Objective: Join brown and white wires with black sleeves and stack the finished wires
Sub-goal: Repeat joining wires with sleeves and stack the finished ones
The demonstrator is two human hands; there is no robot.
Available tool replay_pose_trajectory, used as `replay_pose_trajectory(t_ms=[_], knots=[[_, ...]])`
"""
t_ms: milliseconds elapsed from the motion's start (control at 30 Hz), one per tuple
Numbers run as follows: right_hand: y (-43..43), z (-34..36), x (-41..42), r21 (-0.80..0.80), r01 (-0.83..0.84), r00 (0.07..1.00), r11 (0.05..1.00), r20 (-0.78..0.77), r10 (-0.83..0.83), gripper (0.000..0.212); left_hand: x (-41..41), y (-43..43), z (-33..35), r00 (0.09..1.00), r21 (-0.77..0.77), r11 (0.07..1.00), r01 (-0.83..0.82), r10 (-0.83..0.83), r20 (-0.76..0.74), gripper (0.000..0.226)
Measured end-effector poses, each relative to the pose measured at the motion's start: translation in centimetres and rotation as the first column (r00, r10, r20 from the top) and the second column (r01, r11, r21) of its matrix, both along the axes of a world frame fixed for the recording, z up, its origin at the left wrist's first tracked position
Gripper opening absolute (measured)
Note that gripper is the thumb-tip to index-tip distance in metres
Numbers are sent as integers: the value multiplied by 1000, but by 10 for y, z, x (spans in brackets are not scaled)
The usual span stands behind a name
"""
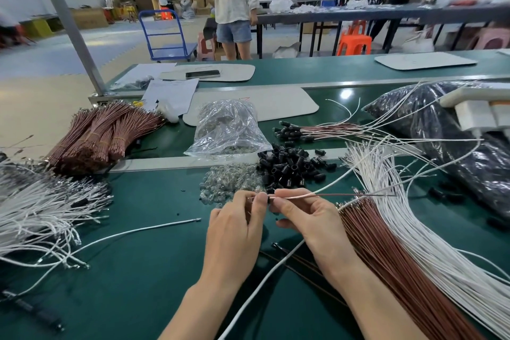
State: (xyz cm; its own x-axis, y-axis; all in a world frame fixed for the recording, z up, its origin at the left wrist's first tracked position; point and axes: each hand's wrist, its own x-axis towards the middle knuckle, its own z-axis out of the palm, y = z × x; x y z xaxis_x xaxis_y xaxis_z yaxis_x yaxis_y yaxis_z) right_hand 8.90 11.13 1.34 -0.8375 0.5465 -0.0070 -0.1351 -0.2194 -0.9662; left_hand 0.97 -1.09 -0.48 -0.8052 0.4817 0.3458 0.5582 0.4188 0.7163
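Left hand [237,226] pinches black sleeve [268,199], right hand [311,218] the wires [299,196]

A clear bag [229,130] is seen past the left hand [234,229]. A phone [202,74] is laid farther off, and a blue cart [165,36] is parked beyond.

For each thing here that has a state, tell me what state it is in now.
left hand: pinches a black sleeve
right hand: pinches a brown wire and a white wire at that sleeve
loose sleeves: heaped, no wires in them
finished wires: sleeved, laid side by side
brown bundles: tied with bands
phone: lying flat, screen dark
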Motion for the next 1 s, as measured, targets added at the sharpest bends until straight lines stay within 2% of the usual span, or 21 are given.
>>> replay_pose_trajectory(t_ms=[133,433,667,867,1000], knots=[[1,0,1,-62,-39,999,997,-36,37,19,-2,-1,-1,999,24,999,-23,22,46,41],[4,-3,0,-78,-77,996,994,-44,74,17,-2,0,-3,995,-8,1000,10,-9,104,45],[3,-3,0,-67,-95,995,993,-18,94,34,-4,0,-6,997,-61,997,-52,55,51,52],[3,-5,-2,-31,-94,995,995,12,94,15,-3,2,-5,997,-79,994,-71,69,-27,60],[3,-7,-3,-49,-93,996,994,9,93,13,-4,2,-7,996,-96,993,-70,64,-67,56]])
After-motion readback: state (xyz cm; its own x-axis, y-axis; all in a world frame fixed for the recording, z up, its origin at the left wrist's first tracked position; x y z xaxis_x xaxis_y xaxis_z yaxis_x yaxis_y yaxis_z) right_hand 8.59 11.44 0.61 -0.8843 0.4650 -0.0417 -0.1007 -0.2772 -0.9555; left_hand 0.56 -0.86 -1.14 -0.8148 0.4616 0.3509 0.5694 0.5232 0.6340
